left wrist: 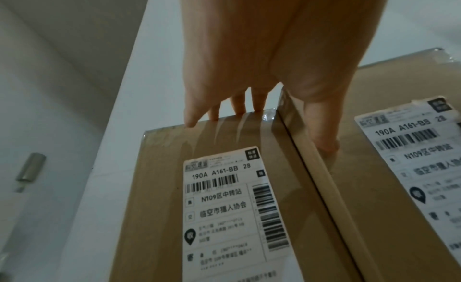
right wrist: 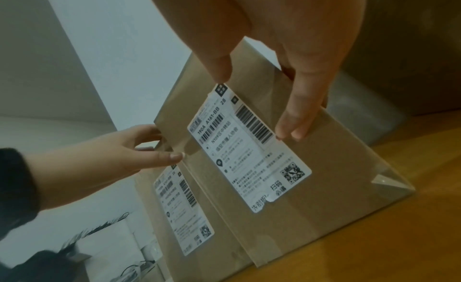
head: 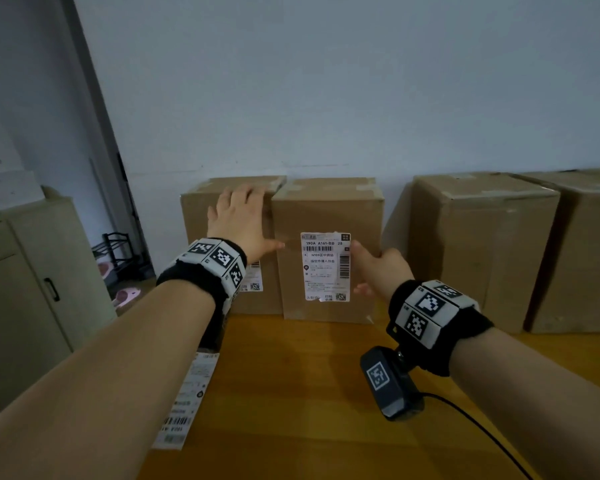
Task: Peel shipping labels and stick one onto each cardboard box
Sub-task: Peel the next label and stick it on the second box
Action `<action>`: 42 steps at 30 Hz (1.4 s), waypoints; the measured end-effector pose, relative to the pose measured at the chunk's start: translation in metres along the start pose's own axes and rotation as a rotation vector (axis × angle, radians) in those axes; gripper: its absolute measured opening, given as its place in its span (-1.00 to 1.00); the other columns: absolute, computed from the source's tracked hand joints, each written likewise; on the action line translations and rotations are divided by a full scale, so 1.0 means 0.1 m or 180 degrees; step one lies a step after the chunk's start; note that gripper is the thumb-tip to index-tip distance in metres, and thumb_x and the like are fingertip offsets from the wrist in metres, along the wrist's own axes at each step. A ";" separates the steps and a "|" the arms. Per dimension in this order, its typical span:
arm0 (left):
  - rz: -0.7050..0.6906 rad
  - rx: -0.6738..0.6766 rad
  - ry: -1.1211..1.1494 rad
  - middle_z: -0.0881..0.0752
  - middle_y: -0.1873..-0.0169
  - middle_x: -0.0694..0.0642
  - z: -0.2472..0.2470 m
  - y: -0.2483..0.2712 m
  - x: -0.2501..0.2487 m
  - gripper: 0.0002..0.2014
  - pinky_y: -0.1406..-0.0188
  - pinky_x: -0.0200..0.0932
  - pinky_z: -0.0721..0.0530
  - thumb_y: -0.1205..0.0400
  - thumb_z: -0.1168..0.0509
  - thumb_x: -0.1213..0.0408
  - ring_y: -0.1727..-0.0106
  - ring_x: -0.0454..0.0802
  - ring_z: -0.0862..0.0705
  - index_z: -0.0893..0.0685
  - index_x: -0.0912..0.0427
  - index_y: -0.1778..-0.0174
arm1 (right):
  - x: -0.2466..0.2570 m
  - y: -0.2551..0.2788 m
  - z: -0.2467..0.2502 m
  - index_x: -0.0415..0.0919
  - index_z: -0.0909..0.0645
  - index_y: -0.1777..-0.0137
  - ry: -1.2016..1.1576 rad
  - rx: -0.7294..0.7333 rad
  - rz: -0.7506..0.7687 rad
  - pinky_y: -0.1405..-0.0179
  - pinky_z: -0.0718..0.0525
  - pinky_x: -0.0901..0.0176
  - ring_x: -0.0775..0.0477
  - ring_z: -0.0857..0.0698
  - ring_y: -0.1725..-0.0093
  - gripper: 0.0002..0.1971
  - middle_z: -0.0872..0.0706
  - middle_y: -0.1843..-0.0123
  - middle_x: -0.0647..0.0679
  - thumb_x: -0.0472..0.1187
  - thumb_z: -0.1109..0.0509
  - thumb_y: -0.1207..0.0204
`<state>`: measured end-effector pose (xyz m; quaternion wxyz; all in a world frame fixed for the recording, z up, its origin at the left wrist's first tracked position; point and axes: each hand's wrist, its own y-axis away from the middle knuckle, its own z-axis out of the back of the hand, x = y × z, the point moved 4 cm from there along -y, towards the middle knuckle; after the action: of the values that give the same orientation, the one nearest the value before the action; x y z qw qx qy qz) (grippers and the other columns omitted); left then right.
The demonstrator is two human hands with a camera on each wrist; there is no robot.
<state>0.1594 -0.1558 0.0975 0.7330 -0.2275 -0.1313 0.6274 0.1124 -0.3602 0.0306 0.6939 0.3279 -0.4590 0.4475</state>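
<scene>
Two cardboard boxes stand side by side at the back of the wooden table [head: 309, 393]. The left box [head: 201, 216] bears a white shipping label [left wrist: 224, 211], mostly hidden behind my wrist in the head view. The second box [head: 326, 209] stands slightly forward and carries its own label [head: 326, 266]. My left hand [head: 243, 220] lies flat on the left box, fingers [left wrist: 239, 106] at its top edge, thumb on the second box's front. My right hand [head: 378, 268] is at the second box's right edge, its fingertips [right wrist: 291, 128] touching the label's right edge. A strip of labels [head: 184, 403] lies under my left forearm.
Two more cardboard boxes [head: 482, 247] [head: 586, 251] stand against the wall to the right, with no label showing. A beige cabinet [head: 32, 289] and a dark shoe rack [head: 118, 251] are on the left. A black camera with a cable [head: 388, 379] hangs under my right wrist.
</scene>
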 end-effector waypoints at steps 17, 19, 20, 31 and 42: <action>-0.0052 -0.0291 0.0317 -0.35 -0.38 0.19 -0.01 -0.08 0.04 -0.26 -0.42 0.10 -0.38 -0.44 -0.46 -0.04 -0.47 0.32 -0.24 -0.35 0.16 -0.46 | 0.16 -0.30 -0.10 -0.27 -0.25 -0.46 -0.0294 -0.0365 -0.0360 0.04 -0.78 -0.10 -0.26 -0.69 0.12 -0.34 -0.58 -0.26 -0.29 0.19 -0.25 -0.55; -0.0033 -0.0300 0.0355 -0.35 -0.37 0.18 -0.02 -0.08 0.05 -0.27 -0.41 0.10 -0.40 -0.44 -0.46 -0.04 -0.47 0.31 -0.24 -0.35 0.15 -0.45 | 0.13 -0.29 -0.11 -0.25 -0.24 -0.49 -0.0328 -0.0370 -0.0288 0.06 -0.79 -0.10 -0.22 -0.66 0.15 -0.34 -0.55 -0.31 -0.29 0.18 -0.25 -0.55; -0.0028 -0.0298 0.0355 -0.35 -0.37 0.18 -0.02 -0.07 0.05 -0.27 -0.41 0.10 -0.40 -0.44 -0.46 -0.04 -0.46 0.31 -0.24 -0.34 0.15 -0.45 | 0.12 -0.29 -0.11 -0.25 -0.23 -0.50 -0.0340 -0.0363 -0.0275 0.07 -0.79 -0.10 -0.23 -0.67 0.14 -0.33 -0.54 -0.33 -0.29 0.18 -0.25 -0.55; 0.0018 -0.0055 0.0439 -0.26 -0.53 0.16 0.08 0.02 0.10 -0.18 -0.56 0.26 -0.19 -0.43 -0.42 -0.12 -0.58 0.23 -0.18 -0.26 0.06 -0.56 | 0.17 -0.21 -0.10 -0.38 -0.43 -0.38 -0.0540 0.0138 -0.0227 -0.12 -0.72 -0.18 -0.36 -0.68 -0.19 -0.48 -0.61 -0.29 -0.35 0.04 -0.23 -0.61; 0.0488 0.0731 0.0683 -0.54 -0.40 0.18 0.49 0.86 0.76 -0.46 -0.30 -0.07 -0.45 -0.64 -0.24 0.00 -0.39 0.09 -0.51 -0.46 0.23 -0.47 | 0.35 0.56 -0.61 -0.31 -0.43 -0.37 -0.0799 0.0475 -0.0351 -0.16 -0.70 -0.18 -0.19 -0.63 0.31 -0.53 -0.59 -0.30 -0.30 0.04 -0.22 -0.62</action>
<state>0.0754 -0.0636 0.0900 0.7140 -0.2173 0.0380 0.6645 0.0881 -0.2751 0.0432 0.6283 0.4566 -0.4889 0.3971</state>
